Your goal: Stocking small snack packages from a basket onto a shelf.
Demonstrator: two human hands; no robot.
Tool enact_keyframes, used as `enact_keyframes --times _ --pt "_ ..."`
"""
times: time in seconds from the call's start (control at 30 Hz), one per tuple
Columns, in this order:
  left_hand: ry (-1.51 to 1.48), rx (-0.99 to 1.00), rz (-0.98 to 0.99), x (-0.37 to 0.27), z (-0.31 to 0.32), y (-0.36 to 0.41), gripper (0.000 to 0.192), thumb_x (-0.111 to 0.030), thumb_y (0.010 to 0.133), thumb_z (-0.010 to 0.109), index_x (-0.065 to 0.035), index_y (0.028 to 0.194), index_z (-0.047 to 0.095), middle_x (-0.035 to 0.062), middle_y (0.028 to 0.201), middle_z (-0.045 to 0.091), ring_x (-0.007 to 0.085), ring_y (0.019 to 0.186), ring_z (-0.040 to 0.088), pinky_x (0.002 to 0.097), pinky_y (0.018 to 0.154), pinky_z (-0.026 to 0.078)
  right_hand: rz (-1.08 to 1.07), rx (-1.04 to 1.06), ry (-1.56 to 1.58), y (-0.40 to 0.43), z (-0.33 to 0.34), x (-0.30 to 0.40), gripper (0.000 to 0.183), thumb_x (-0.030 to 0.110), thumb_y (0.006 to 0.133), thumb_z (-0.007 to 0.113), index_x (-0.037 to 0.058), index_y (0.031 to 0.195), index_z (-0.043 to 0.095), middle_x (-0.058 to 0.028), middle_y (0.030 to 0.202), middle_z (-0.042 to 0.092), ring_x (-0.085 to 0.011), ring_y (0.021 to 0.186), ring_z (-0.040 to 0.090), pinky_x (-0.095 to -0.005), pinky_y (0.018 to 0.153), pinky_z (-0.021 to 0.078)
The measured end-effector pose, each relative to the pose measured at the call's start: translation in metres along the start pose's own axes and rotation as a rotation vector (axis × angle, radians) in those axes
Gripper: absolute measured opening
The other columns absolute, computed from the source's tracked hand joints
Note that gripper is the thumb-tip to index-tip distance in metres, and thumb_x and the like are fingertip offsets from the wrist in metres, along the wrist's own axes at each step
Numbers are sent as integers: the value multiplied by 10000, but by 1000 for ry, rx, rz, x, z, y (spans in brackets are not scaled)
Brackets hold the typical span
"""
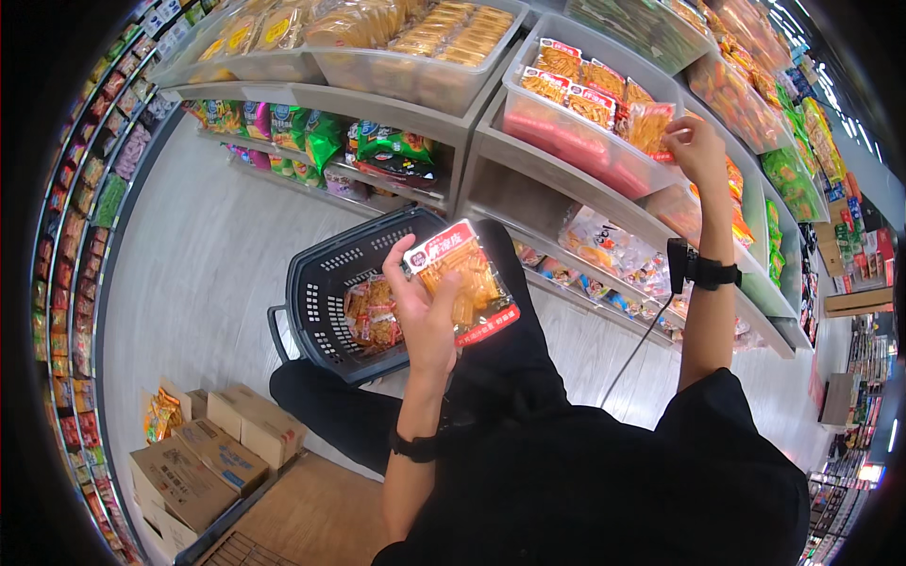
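Observation:
My left hand (pixel 427 304) grips a clear snack packet (pixel 463 283) with red printed ends, held above my lap and beside a dark shopping basket (pixel 301 283). Inside the basket lie several similar packets (pixel 373 311), partly hidden by my left hand. Up at the shelf, my right hand (pixel 697 152) pinches the edge of another such packet (pixel 648 127). That packet is at the right side of a clear plastic bin (pixel 573 145), where several more packets (pixel 563 85) lie on top and pink-red packaging shows through the wall.
Further bins (pixel 417 71) of packaged snacks line the shelf on both sides. Bagged snacks (pixel 304 131) fill the lower shelves. Cardboard boxes (pixel 198 467) stand at lower left by a brown board (pixel 304 516). A cable (pixel 637 347) hangs from the device on my right wrist.

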State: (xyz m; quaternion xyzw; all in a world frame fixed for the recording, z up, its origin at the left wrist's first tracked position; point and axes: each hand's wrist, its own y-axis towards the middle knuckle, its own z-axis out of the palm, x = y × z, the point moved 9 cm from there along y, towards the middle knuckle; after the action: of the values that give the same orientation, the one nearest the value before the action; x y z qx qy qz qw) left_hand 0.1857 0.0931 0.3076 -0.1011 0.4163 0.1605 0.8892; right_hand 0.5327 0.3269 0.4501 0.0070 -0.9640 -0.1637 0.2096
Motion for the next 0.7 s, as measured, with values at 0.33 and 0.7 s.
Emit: enact_keyframes --times 0.33,0.7 --pt "-1 48 -69 1 9 0 478 55 876 502 -53 1303 317 99 1135 518 145 1033 545 287 917 455 -220 134 -198 -12 18 48 179 189 787 657 48 891 690 -116 776 686 -215 731 670 -332 663 512" --pt "26 126 304 -71 61 -3 694 15 867 528 -53 1444 149 134 1292 423 186 1122 470 302 983 367 -201 713 752 -156 48 208 607 3 694 785 76 1225 502 -5 878 658 -54 755 617 -206 603 500"
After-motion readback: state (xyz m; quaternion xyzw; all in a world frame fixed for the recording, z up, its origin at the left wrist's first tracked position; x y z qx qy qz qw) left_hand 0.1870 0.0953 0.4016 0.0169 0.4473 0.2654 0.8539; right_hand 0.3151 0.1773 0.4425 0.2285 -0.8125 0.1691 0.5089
